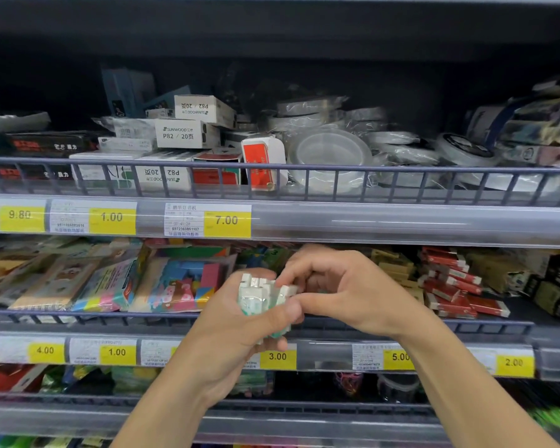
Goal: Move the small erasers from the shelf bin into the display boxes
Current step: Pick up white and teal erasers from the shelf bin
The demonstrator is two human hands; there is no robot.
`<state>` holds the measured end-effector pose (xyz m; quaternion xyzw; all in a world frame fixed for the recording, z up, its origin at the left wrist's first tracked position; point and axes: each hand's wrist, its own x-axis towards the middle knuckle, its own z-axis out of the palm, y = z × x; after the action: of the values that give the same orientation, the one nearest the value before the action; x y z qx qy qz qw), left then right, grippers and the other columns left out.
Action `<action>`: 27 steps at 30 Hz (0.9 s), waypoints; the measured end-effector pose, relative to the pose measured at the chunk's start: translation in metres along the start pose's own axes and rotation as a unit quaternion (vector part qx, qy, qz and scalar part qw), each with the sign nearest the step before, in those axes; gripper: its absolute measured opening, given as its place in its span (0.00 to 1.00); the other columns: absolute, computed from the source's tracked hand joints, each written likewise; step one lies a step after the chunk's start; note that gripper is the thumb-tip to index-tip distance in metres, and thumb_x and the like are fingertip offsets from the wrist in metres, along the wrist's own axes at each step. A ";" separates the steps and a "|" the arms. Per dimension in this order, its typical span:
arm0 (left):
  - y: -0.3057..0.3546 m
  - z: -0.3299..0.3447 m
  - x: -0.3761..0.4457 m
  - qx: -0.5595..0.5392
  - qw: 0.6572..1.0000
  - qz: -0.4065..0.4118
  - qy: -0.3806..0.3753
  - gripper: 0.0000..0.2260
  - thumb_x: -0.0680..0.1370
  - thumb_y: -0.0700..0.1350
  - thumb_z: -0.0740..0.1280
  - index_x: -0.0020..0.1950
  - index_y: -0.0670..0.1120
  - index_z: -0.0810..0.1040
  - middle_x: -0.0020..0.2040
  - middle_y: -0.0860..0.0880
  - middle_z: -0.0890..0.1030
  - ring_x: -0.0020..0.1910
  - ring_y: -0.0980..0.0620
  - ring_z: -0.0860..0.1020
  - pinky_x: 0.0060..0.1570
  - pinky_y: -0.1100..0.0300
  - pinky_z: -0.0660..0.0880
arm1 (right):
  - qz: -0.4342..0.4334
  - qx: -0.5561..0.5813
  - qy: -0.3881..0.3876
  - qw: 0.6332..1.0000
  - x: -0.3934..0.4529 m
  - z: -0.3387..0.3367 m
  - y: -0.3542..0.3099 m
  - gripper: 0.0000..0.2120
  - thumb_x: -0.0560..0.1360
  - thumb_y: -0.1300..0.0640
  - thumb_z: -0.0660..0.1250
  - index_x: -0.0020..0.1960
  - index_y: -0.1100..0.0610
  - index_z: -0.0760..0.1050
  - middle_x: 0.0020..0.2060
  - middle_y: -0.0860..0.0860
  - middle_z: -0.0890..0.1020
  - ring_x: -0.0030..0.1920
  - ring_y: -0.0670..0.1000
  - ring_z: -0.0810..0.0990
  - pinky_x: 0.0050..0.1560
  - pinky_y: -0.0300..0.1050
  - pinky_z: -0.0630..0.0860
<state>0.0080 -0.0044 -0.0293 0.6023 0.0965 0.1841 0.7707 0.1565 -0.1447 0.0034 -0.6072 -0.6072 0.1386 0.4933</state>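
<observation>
I have a handful of small erasers (265, 294) bunched in my left hand (240, 324), fingers and thumb curled round them so none slip while I work in front of the shelf rail (117, 316). I hold them up just above that rail, at chest height, so that I can see which one comes loose next. My right hand (343, 292) is at the right side of the bunch, thumb and fingertips pinching one white eraser at its edge, I judge to pull it free or square it up with the rest. The colourful packets (175, 282) lie behind the rail, to the left of my hands; the red boxes (450, 286) lie behind it too, to the right. I cannot make out the display boxes beyond the rail from here.
</observation>
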 end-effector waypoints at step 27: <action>-0.007 -0.013 0.007 0.034 0.999 0.009 0.035 0.26 0.59 0.38 0.82 0.55 0.50 0.82 0.50 0.41 0.87 0.34 0.46 0.80 0.33 0.56 0.78 | 0.293 -0.451 0.003 0.843 0.012 -0.042 0.073 0.25 0.76 0.50 0.73 0.71 0.42 0.71 0.69 0.49 0.71 0.68 0.53 0.70 0.65 0.44 0.69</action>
<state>0.0105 0.0084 -0.0389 0.6224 0.1249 0.2086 0.7440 0.2352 -0.1363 -0.0279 -0.9129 -0.3947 -0.0139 0.1033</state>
